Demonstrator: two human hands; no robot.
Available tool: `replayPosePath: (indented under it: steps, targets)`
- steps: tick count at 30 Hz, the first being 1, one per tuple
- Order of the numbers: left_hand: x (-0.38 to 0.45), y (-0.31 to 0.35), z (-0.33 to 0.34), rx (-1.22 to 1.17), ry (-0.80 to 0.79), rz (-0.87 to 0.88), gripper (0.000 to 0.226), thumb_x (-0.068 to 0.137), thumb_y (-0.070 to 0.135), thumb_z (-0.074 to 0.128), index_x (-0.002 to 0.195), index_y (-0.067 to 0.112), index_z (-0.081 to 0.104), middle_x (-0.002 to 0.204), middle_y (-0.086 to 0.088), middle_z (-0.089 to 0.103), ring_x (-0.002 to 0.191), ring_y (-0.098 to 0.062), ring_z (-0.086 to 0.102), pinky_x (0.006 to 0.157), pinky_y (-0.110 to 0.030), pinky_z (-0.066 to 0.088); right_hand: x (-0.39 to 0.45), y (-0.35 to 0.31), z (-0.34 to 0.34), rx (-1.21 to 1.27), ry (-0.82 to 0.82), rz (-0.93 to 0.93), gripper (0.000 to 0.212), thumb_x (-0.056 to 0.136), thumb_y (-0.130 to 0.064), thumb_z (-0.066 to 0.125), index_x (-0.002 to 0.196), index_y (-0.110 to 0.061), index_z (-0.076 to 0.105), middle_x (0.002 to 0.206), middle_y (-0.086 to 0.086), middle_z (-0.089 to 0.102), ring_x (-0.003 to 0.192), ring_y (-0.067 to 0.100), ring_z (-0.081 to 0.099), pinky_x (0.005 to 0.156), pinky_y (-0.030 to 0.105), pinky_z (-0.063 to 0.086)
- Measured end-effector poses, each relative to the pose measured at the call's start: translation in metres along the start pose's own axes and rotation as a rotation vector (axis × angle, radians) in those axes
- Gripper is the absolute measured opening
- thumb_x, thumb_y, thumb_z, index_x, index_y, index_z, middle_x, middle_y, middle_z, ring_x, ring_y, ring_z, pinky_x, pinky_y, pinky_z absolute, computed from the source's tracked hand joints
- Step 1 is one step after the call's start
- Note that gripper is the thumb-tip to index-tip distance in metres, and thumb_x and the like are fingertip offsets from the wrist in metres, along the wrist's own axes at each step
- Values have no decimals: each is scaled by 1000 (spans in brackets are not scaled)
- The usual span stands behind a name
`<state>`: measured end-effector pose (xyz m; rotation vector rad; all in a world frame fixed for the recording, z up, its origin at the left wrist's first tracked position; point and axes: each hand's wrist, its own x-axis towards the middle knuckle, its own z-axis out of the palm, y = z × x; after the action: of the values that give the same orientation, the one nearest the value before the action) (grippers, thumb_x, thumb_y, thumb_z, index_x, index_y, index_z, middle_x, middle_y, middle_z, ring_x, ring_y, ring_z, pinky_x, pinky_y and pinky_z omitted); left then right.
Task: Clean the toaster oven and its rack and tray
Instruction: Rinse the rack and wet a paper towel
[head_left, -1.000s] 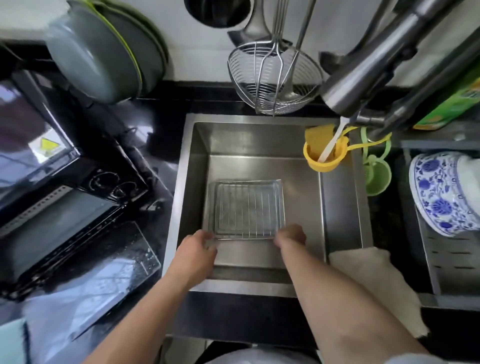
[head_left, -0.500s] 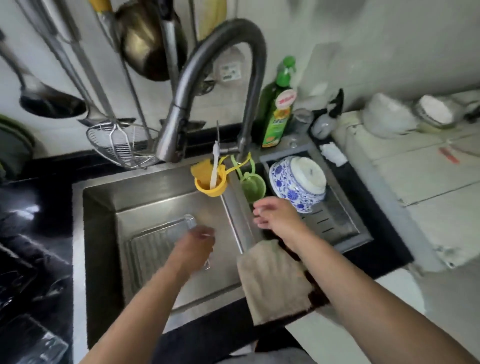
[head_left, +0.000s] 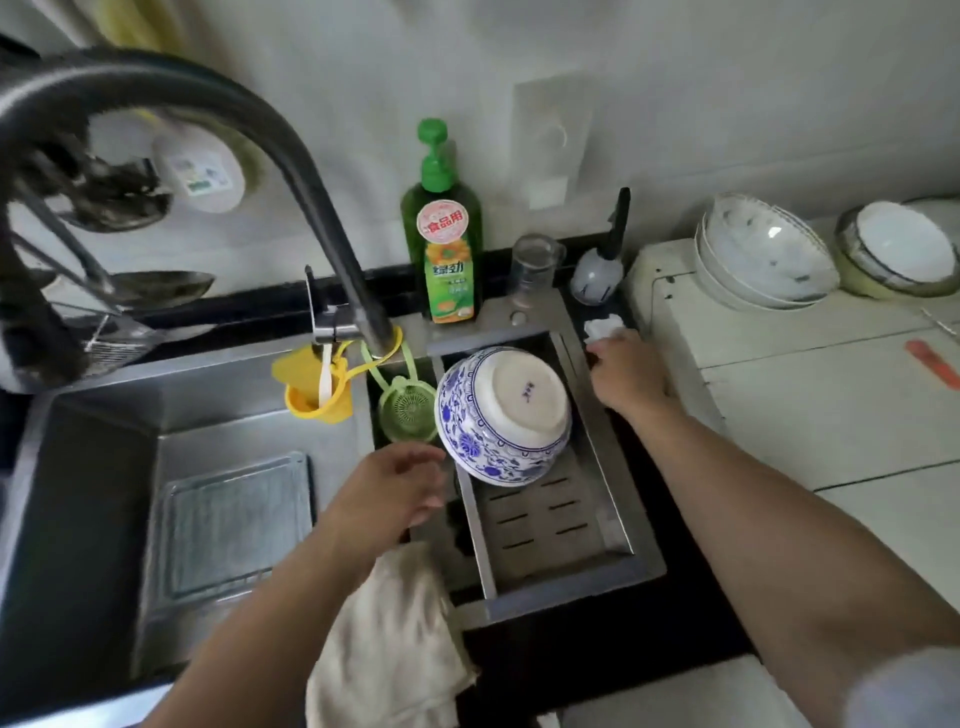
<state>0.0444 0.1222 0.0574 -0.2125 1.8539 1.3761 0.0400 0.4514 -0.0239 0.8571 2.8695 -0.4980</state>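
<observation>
The metal tray with the wire rack on it (head_left: 228, 525) lies flat in the steel sink (head_left: 93, 467) at the left. My left hand (head_left: 389, 493) hovers over the sink's right rim, fingers loosely curled, holding nothing. My right hand (head_left: 626, 371) reaches to the far right of the drain basket and touches a small white crumpled scrubber (head_left: 602, 327) on the black counter; whether the fingers grip it cannot be told. The toaster oven is out of view.
An upturned blue-and-white bowl (head_left: 501, 415) sits in the drain basket (head_left: 550, 519). Green dish soap bottle (head_left: 444, 234), a glass (head_left: 532, 267) and a brush (head_left: 600, 270) stand behind. The faucet (head_left: 291, 156) arches overhead. A beige cloth (head_left: 384, 639) hangs on the sink's front edge. White bowls (head_left: 763, 254) stand at right.
The view swung right, away from the oven. Both hands let go of the tray and rack. My right hand moved from the bowl's front to the white scrubber behind it.
</observation>
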Motion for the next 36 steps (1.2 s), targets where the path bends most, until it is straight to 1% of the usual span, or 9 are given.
replayPosePath:
  steps: [3, 7, 10, 14, 20, 24, 27, 30, 36]
  targets:
    - [-5, 5, 17, -54, 58, -28, 15, 101, 1, 56, 111, 4, 67, 85, -11, 66, 72, -21, 59, 64, -28, 43, 18, 13, 14, -28, 40, -21, 48, 89, -8, 53, 136, -16, 57, 144, 14, 46, 121, 36, 49, 104, 36, 41]
    - [-7, 4, 30, -104, 119, -61, 17, 101, -1, 56, 114, 0, 67, 83, -10, 69, 63, -17, 62, 64, -29, 44, 19, 30, 16, 363, 93, 18, 53, 87, 11, 43, 129, -13, 64, 144, 9, 52, 133, 22, 49, 108, 19, 31]
    - [-14, 0, 38, -131, 94, -58, 18, 100, 2, 57, 115, 2, 68, 82, -6, 72, 66, -16, 67, 69, -31, 48, -9, 27, -5, 566, 189, 152, 31, 92, 1, 46, 108, -5, 72, 115, 13, 70, 110, 27, 64, 93, 29, 49]
    - [-28, -9, 42, -271, 36, -21, 20, 102, 7, 58, 118, 6, 69, 94, -9, 74, 77, -19, 72, 82, -38, 51, -87, -30, -40, 785, 301, 106, 24, 87, 0, 59, 96, -20, 71, 95, -3, 69, 80, 5, 58, 73, 18, 44]
    - [-70, -20, 11, -465, 17, 132, 29, 99, 30, 58, 117, 14, 75, 120, -12, 74, 110, -22, 68, 103, -44, 50, -201, -157, -13, 1156, -276, -129, 43, 89, -9, 70, 125, -28, 56, 102, -8, 69, 92, 2, 67, 79, 19, 54]
    - [-97, -56, -46, -620, 247, 96, 32, 108, 23, 49, 118, 2, 71, 122, -19, 73, 112, -25, 70, 106, -47, 50, -233, -220, 22, 1186, -554, -215, 38, 88, 7, 62, 117, -17, 67, 101, -3, 75, 94, 9, 70, 77, 23, 55]
    - [-115, -91, -100, -841, 400, 28, 34, 110, 24, 48, 123, 0, 69, 122, -20, 73, 109, -28, 73, 94, -42, 57, -249, -262, 45, 1205, -595, -109, 34, 84, 12, 60, 99, -16, 70, 90, 3, 75, 87, 19, 72, 71, 31, 59]
    - [-125, -117, -148, -788, 418, 38, 32, 107, 23, 52, 126, 2, 69, 120, -18, 74, 112, -30, 72, 89, -38, 57, -259, -307, 67, 1256, -646, 80, 34, 82, 18, 54, 89, -12, 68, 80, 6, 73, 76, 23, 70, 64, 31, 59]
    - [-107, -141, -245, -820, 305, 55, 35, 103, -2, 40, 127, 4, 64, 121, -17, 74, 113, -32, 71, 95, -45, 60, -260, -378, 119, 1390, -617, 543, 30, 85, 12, 45, 101, 0, 67, 88, 20, 70, 67, 25, 65, 53, 28, 54]
